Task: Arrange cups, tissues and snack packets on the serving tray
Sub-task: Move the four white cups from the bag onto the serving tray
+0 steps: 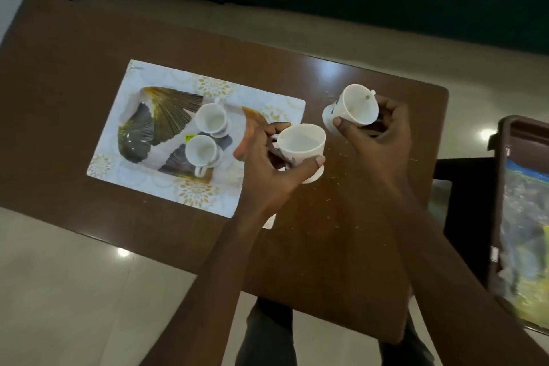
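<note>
I had my left hand (267, 154) wrapped around a white cup (301, 147) at mid-frame, by the tray (142, 187) edge. My right hand (377, 131) pinched another cup (353, 108), tipped over. I thought it could slip or bump the two cups (209, 119) on the tray.
</note>
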